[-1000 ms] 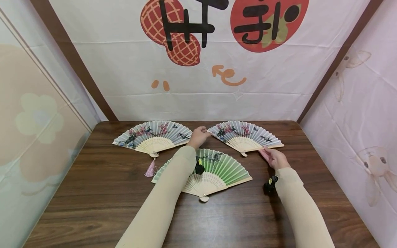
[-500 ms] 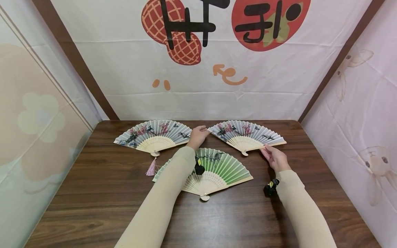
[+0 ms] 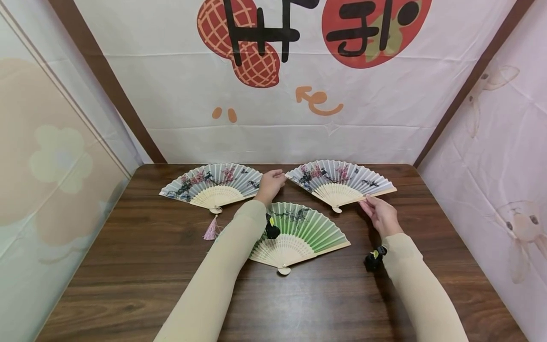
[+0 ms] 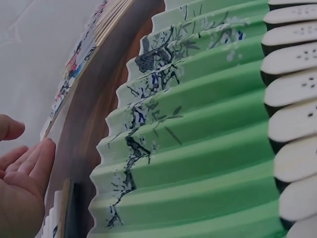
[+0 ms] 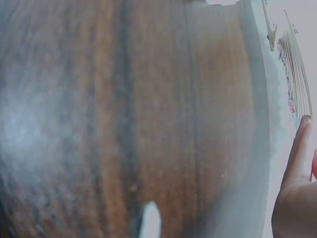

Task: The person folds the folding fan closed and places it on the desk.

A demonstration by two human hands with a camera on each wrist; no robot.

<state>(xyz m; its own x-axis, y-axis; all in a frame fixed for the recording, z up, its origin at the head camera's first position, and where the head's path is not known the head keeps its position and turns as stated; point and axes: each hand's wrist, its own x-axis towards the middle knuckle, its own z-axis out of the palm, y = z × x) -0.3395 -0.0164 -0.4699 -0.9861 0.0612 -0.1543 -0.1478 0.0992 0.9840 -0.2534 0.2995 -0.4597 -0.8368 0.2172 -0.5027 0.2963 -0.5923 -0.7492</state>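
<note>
A blue-grey folding fan (image 3: 342,179) with pink blossoms lies spread at the back right, its right side slightly raised. My right hand (image 3: 381,217) pinches its lower right edge, thumb above and fingers beneath. At its left tip is my left hand (image 3: 271,185); the left wrist view shows straight fingertips (image 4: 47,148) at the fan's tip and the thumb apart. A matching fan (image 3: 218,187) with a pink tassel (image 3: 211,230) lies spread at the back left. Below them, a green folding fan (image 3: 295,235) lies spread, partly hidden by my left sleeve.
The dark wooden table (image 3: 325,304) ends at a white printed cloth (image 3: 256,137) behind the fans. More cloth walls stand at left and right. A black wrist camera (image 3: 374,259) hangs under the right wrist, and another sits at the left wrist.
The right-hand fan has risen a little, mostly at its right side, with my right hand. My left hand stays by its left tip. The head view has shifted slightly.
</note>
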